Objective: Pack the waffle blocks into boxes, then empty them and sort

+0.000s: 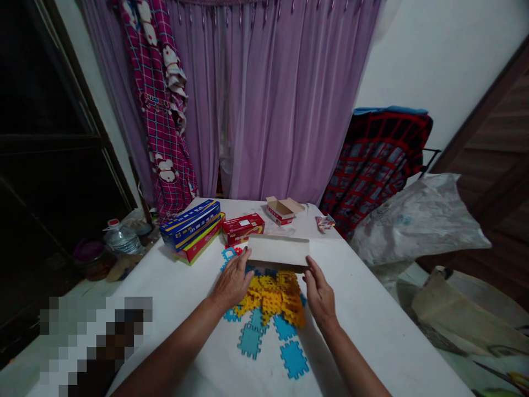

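A shallow cardboard box [279,251], pale on its inner face, is tilted up above the table between my two hands. My left hand [232,282] grips its left end, thumb and fingers at the edge. At its lower right corner, my right hand [320,295] holds it with the fingertips. Below the box lies a heap of yellow interlocking plastic pieces [270,298]. Blue notched pieces [294,359] spread out in front of the heap, with a duller blue-green piece [250,341] among them. More blue pieces [228,255] show behind my left hand.
A blue box [190,223] rests on a red and yellow box [202,242] at the left. Behind stand a red box [243,229], an open carton [281,210] and a crumpled packet [325,223] on the white table [372,309]. A plastic bag [417,220] is at the right.
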The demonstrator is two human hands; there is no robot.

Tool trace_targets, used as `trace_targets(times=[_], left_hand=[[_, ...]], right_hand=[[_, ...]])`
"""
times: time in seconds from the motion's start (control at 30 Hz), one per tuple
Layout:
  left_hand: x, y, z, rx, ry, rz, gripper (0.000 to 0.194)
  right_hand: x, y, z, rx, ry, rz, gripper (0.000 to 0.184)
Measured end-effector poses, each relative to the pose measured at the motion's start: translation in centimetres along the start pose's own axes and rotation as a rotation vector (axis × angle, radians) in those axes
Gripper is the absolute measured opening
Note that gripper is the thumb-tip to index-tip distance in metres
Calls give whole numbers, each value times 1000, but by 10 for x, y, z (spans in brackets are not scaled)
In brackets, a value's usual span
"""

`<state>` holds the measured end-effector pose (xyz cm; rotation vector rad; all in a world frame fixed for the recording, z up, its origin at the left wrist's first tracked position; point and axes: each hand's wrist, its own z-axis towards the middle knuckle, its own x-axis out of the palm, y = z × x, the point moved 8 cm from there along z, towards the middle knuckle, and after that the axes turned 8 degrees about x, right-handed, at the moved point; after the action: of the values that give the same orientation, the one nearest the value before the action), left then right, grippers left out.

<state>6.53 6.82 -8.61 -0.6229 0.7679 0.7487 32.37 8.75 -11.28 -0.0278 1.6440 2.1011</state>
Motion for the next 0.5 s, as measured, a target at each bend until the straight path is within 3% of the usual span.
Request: trace_targets(times=[0.13, 0.3, 0.5], left_hand=[[-4, 6, -4, -43, 1, -44, 56], [-16, 12, 12, -120, -8, -74, 56], [-17, -7, 33, -125, 60, -78, 54]], right_hand=[[4, 12, -5, -72, 21, -34, 53], [9, 32, 1, -119, 15, -101, 53], [-15, 21, 19, -72, -110, -366, 43]])
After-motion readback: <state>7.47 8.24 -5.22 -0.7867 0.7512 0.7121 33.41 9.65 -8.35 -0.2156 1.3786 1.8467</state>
